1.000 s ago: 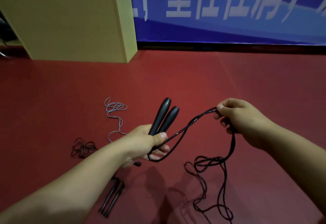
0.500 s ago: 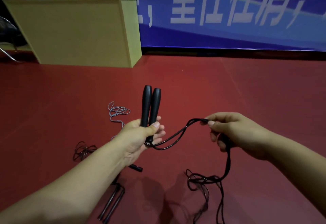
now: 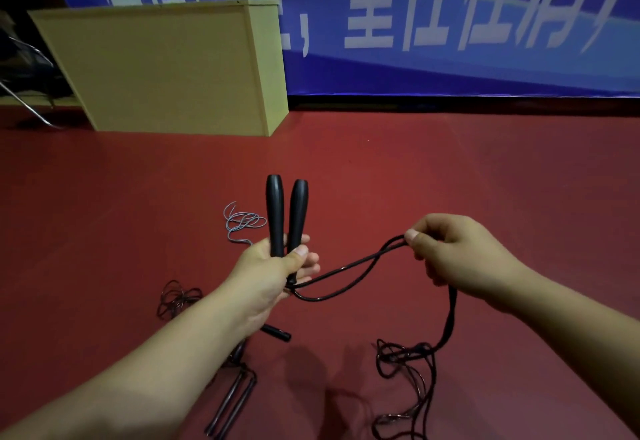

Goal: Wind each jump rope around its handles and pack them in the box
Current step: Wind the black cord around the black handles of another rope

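On the red floor [image 3: 450, 180], before a blue banner [image 3: 485, 24], lie more ropes. The left hand [image 3: 273, 273] clenches both stiff black handles [image 3: 287, 214] upright; the right hand [image 3: 450, 249] pinches the doubled cord [image 3: 349, 268]. That cord looks light, limp and tangle-prone, best gripped near the handles.

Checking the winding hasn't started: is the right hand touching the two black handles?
Apart. Head view: right hand pinches only the rope; left hand holds the handles.

We lose the tangled black rope [image 3: 408, 370] past the bottom edge, our left forearm [image 3: 180, 346] hides part of the thin black handles [image 3: 235, 401] on the floor.
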### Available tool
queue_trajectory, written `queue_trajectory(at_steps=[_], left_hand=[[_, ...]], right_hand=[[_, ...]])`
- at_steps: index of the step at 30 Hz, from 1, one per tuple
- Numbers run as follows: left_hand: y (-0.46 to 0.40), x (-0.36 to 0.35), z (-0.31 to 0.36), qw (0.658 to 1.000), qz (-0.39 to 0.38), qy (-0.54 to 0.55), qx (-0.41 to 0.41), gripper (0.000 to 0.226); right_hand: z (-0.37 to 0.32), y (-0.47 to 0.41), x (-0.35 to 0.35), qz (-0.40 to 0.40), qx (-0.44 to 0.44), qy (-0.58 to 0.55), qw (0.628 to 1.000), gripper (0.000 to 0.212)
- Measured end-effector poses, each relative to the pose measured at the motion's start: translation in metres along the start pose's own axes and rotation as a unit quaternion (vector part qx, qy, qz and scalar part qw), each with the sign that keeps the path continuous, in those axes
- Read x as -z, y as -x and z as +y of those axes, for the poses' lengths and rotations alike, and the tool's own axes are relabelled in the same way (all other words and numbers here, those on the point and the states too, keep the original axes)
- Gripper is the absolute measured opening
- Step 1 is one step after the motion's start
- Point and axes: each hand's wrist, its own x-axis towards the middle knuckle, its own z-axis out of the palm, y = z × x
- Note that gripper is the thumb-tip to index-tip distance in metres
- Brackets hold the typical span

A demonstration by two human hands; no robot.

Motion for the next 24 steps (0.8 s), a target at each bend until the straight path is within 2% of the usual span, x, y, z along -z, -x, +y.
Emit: queue_trajectory(at_steps=[3,5,9,13,16,20,22,24], left_hand=[[0.002,0.001,-0.002,0.996,-0.008,-0.084,-0.030,0.015],[0.002,0.002,-0.003,0.993,-0.015,-0.110,-0.028,0.014],[0.005,0.004,-0.002,0.988,-0.044,-0.147,0.022,0.012],[0.015,0.003,-0.003,0.951,-0.163,-0.253,0.075,0.011],[0.019,0.002,-0.002,0.936,-0.224,-0.251,0.104,0.015],[0.021,0.001,0.004,0.943,-0.228,-0.215,0.115,0.022],[0.021,0.000,0.005,0.944,-0.232,-0.198,0.125,0.033],[0.024,0.000,0.006,0.941,-0.245,-0.195,0.132,0.062]], right_hand=[[-0.004,-0.005,-0.003,0.041,-0.041,-0.105,0.993,0.021],[-0.004,-0.006,-0.003,0.052,-0.050,-0.137,0.988,0.019],[-0.004,-0.004,-0.005,0.030,0.005,-0.099,0.995,0.017],[-0.007,-0.002,-0.008,0.008,0.046,-0.077,0.996,0.017],[-0.008,-0.004,-0.005,0.019,0.046,-0.063,0.997,0.018],[-0.005,-0.007,-0.002,0.024,0.022,-0.103,0.994,0.017],[-0.003,-0.007,-0.002,0.013,0.009,-0.137,0.990,0.018],[-0.003,-0.007,-0.002,-0.006,0.008,-0.158,0.987,0.017]])
